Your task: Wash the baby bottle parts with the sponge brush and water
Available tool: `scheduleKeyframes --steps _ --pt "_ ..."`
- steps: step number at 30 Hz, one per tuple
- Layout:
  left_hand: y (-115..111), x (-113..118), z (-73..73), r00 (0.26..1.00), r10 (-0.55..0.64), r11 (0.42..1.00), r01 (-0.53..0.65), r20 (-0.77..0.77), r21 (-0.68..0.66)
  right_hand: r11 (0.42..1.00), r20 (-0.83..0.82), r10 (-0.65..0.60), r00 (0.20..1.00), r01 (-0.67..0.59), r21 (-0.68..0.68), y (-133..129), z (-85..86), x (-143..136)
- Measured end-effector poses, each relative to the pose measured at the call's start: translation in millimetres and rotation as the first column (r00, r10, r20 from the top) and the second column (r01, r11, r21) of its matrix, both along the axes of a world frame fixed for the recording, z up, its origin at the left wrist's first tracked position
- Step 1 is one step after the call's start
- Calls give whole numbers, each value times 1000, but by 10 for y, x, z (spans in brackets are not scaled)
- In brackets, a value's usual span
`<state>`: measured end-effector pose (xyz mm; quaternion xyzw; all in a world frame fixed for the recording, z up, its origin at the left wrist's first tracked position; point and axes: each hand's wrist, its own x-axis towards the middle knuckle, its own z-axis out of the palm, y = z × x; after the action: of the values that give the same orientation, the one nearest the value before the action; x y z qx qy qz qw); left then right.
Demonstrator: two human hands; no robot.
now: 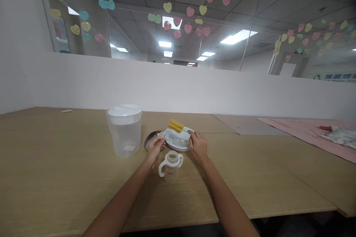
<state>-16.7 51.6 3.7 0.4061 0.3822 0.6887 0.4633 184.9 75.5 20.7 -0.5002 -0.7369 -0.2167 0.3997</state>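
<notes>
Centre: left hand pinching small ring-shaped piece. Lower centre: handled bottle, upright, uncapped. Centre: yellow brush by white bowl, handle pinched in right hand. Step judged brush-cleaning; next calls for bringing bristles to piece.

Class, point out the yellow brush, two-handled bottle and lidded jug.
Yellow brush [176,126], head view: yellow head.
Two-handled bottle [171,174], head view: clear body.
Lidded jug [126,133], head view: front wall.
</notes>
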Motion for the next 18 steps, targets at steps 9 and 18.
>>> scheduleKeyframes --steps 9,18 --pt "-22 -49 93 947 -16 998 33 322 -48 988 85 -13 996 0 154 26 -29 -67" --pt "-14 -178 160 942 28 998 -9 336 -59 995 31 -16 999 13 95 -13 -12 -89"
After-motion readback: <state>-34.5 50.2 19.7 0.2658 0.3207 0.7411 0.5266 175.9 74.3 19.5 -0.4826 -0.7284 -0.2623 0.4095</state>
